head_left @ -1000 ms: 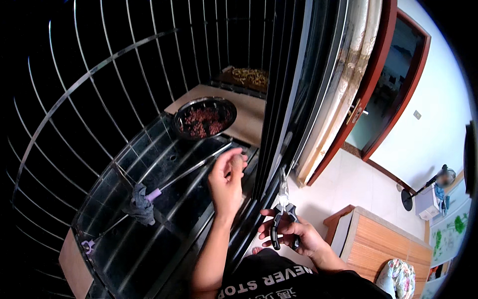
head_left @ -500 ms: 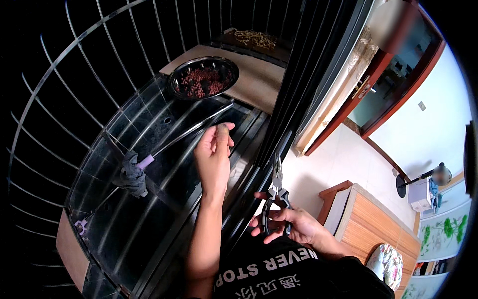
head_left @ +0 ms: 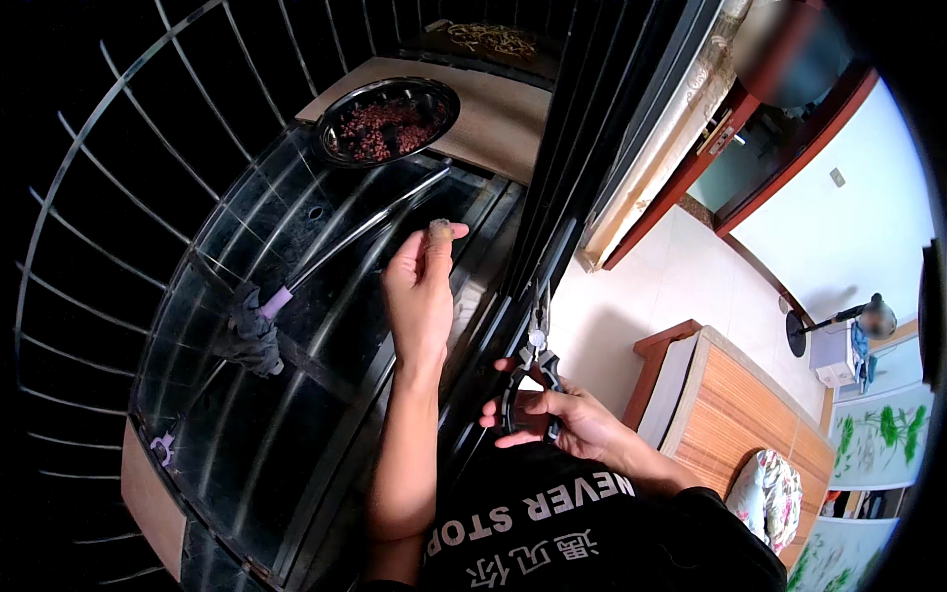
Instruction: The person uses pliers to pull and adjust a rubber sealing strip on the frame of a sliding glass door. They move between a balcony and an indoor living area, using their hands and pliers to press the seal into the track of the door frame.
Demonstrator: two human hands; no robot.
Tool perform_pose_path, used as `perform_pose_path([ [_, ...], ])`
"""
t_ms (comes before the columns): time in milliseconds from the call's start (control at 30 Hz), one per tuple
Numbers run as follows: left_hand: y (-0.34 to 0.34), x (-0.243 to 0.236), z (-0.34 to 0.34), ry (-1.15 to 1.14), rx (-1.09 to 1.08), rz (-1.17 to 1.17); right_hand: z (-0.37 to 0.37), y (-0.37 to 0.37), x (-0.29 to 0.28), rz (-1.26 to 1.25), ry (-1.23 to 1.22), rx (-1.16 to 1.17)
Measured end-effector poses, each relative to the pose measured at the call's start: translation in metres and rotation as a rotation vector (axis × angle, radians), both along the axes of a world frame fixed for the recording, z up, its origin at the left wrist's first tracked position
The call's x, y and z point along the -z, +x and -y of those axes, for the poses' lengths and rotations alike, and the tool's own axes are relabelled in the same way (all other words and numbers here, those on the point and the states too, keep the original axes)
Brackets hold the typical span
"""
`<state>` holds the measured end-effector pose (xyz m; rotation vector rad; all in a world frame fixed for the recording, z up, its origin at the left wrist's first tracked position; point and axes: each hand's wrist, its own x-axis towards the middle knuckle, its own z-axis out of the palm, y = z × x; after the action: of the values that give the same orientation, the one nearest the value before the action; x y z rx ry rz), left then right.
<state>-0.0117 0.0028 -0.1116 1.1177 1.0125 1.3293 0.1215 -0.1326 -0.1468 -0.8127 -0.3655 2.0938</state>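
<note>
My left hand [head_left: 419, 296] is raised over the dark floor of a barred balcony, thumb pressed to curled fingers. A small greyish-tan patch shows at its fingertips; I cannot make out what it is. In my right hand [head_left: 572, 419] is a pair of pliers [head_left: 536, 340] with black-and-grey handles. Its handles are spread and its jaws point up beside the dark door frame [head_left: 552, 266]. Left of my left hand lies a metal pole [head_left: 370, 232] with a purple collar, and a dark grey cloth [head_left: 249, 340] is bunched around it.
A shiny oval tray [head_left: 340, 153] of reddish bits stands on a tan board [head_left: 493, 113]. Beyond it lie yellowish strips [head_left: 483, 39]. Metal bars [head_left: 128, 94] curve around the balcony. Indoors are a wooden-topped bed [head_left: 740, 409], a floral pillow [head_left: 767, 498] and a fan [head_left: 873, 321].
My view has shifted slightly, so the tray and pole sit higher and further left. Both hands keep their grip, and the pliers have moved a little up and left in view.
</note>
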Motion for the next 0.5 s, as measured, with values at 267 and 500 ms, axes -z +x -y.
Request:
perform_pose_path([
  [267, 0.001, -0.004, 0.004, -0.066, 0.019, -0.011, 0.005, 0.002, 0.01, 0.041, -0.047, 0.021],
  [500, 0.011, -0.009, 0.003, -0.051, 0.043, -0.05, 0.004, 0.004, 0.0, 0.032, -0.006, 0.029],
])
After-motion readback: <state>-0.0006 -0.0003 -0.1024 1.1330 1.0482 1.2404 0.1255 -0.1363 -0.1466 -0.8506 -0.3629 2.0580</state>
